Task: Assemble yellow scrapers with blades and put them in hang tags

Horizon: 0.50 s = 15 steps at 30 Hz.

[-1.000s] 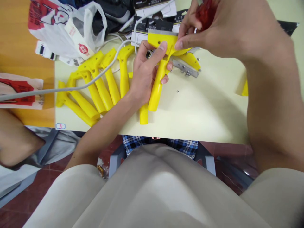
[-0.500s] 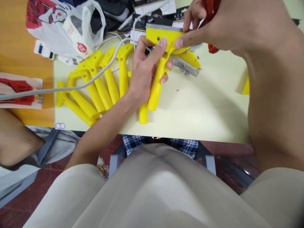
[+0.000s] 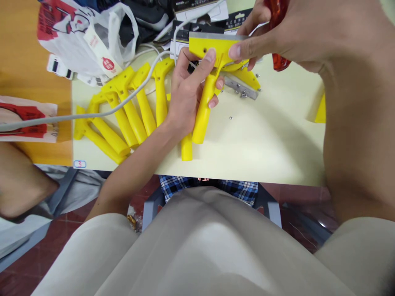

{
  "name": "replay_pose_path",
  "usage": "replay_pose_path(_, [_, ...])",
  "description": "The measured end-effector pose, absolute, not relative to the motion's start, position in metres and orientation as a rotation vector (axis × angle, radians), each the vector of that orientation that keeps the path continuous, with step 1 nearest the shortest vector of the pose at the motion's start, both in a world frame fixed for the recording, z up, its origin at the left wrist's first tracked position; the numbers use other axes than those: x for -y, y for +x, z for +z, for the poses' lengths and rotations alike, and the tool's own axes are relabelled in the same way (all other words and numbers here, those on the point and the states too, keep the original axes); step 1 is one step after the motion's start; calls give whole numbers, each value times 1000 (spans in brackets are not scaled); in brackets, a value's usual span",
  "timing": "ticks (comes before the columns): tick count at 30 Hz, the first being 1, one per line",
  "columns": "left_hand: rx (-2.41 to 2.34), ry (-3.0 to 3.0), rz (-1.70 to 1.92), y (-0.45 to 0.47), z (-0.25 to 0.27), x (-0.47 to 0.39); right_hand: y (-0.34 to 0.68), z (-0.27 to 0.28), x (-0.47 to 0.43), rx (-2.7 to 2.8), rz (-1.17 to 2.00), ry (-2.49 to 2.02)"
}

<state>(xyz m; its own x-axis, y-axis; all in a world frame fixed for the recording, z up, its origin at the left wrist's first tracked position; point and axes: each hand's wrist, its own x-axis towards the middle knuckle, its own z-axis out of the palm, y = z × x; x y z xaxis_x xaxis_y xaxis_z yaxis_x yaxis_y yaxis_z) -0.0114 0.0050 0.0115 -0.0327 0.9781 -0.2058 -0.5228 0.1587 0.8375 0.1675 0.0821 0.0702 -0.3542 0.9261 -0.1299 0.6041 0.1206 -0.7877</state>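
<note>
My left hand is closed around a yellow scraper, its thumb pressing on the head beside a small hole. A grey metal blade runs along the head's far edge. My right hand keeps a red translucent screwdriver in its palm, only the handle showing. Its thumb touches the scraper head's right end; the fingertips behind are partly hidden. Just beyond the scraper lie a yellow head piece, a loose metal blade and several small screws.
Several yellow scraper handles lie in a row on the pale table at left. A grey cable crosses over them. Plastic bags and black packages lie at the back. Another person's limb is at far left.
My right hand has shifted slightly right along the scraper head, with the screwdriver still in it. My left hand keeps the same hold.
</note>
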Motion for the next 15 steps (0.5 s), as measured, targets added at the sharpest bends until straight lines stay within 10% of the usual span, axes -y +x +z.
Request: replay_pose_path(15, [-853, 638, 1326, -14, 10, -5, 166, 69, -86, 1924, 1232, -1435])
